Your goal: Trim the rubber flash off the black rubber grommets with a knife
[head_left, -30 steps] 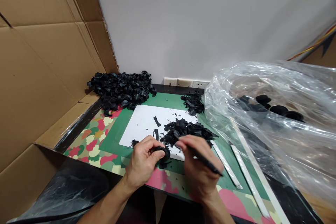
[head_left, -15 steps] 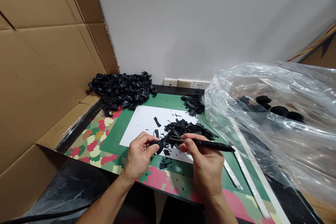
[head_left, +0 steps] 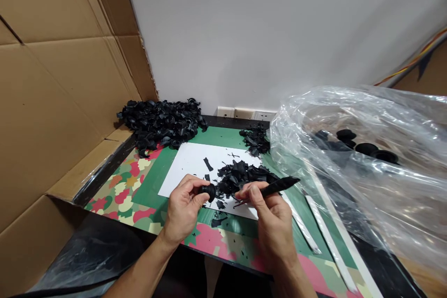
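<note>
Left hand [head_left: 183,207] pinches a round, ribbed black rubber-like part [head_left: 208,192] over a white rectangular sheet [head_left: 179,174]; right hand [head_left: 275,219] grips a slim black-handled tool [head_left: 283,184], tip apart. Judged step: trimming. Next move calls for controlled tip contact.

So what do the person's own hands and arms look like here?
The left hand and right hand are ungloved. Both forearms are bare as far as they show, with no sleeve, watch or bracelet, and no ring is visible on the fingers.
</note>
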